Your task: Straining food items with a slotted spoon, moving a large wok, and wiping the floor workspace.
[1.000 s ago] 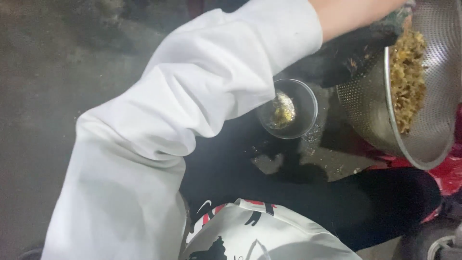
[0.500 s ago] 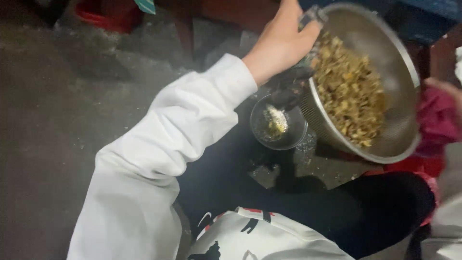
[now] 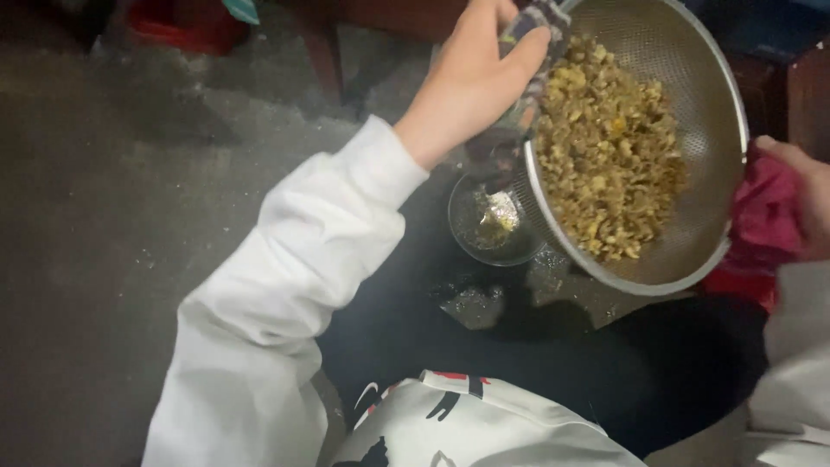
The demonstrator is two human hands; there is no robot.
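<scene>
My left hand (image 3: pixel 474 76) grips the near rim of a round metal mesh strainer (image 3: pixel 692 246) through a dark cloth. The strainer is tilted toward me and holds a heap of chopped yellow-green pieces (image 3: pixel 605 160). My right hand (image 3: pixel 804 195) is at the strainer's right side, closed on a red cloth (image 3: pixel 761 216) against its rim. Below the strainer's left edge sits a small round glass bowl (image 3: pixel 493 227) with a little pale residue in it.
A dark wet surface (image 3: pixel 519 311) lies under the bowl and strainer. Grey concrete floor (image 3: pixel 104 242) spreads to the left. A red object (image 3: pixel 186 26) stands at the top left. My white sleeve (image 3: pixel 277 285) and white printed top (image 3: pixel 467 424) fill the lower frame.
The strainer has come further into view and tilted more toward me. My left hand has shifted along its rim, and my right hand with the red cloth now shows at the right.
</scene>
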